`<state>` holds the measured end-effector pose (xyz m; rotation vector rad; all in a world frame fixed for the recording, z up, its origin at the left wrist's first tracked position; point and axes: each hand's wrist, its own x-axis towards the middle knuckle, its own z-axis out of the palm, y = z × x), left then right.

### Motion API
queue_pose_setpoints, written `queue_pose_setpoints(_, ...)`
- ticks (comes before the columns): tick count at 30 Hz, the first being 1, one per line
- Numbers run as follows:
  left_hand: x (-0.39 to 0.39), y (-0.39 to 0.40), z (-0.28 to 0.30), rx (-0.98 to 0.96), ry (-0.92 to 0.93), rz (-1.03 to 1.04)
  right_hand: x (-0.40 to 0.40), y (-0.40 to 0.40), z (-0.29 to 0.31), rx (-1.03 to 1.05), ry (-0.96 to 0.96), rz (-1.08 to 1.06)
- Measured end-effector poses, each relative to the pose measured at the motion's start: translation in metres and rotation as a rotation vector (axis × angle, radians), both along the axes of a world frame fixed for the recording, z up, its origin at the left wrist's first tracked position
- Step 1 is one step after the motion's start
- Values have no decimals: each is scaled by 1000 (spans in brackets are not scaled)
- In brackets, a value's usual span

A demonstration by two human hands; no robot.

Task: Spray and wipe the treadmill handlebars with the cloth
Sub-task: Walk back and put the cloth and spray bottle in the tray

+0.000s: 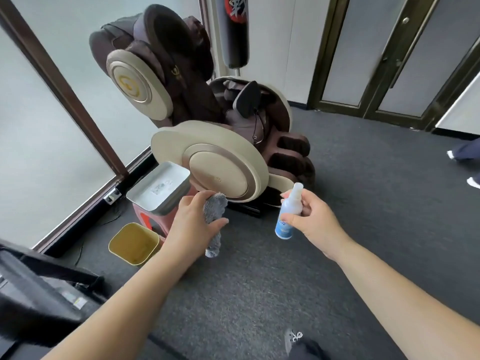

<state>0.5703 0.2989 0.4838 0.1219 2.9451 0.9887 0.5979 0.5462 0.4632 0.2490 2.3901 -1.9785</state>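
treadmill (39, 302) shows only as a dark, blurred frame cut off at the lower left corner; its handlebars are hard to make out. the person stands on the grey carpet (363, 229) facing away from it, both bare arms stretched forward. the left hand (192, 224) is closed around a grey fluffy cloth (214, 219), bunched in the fist with its end hanging below the palm. the right hand (317, 222) is wrapped around a small spray bottle (288, 214) with a blue and white label, held upright, nozzle on top, thumb and fingers pinching its neck. the two hands are near each other but apart.

beyond them a brown and beige massage chair (207, 141) fills the corner by the frosted window. just left of the left hand a white tray (158, 188) sits on a red stool (148, 216), and a yellow bin (133, 242) stands on the carpet beside the stool. a black punching bag (235, 29) hangs behind the chair. someone's feet (465, 165) show at the right edge, cut off. label text on the bottle is too blurred to read.
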Motion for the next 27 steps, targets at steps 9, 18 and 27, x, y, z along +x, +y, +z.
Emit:
queue_pose_setpoints(9, -89, 23, -121, 188, -11, 351, -128, 24, -103, 23, 68, 217)
queue_pose_setpoints(18, -149, 6, -118, 342, -140, 473, -209, 4, -89, 12, 22, 304)
queue_pose_setpoints(27, -254, -63, -150, 355, -141, 577, -339, -80, -110, 4, -8, 405)
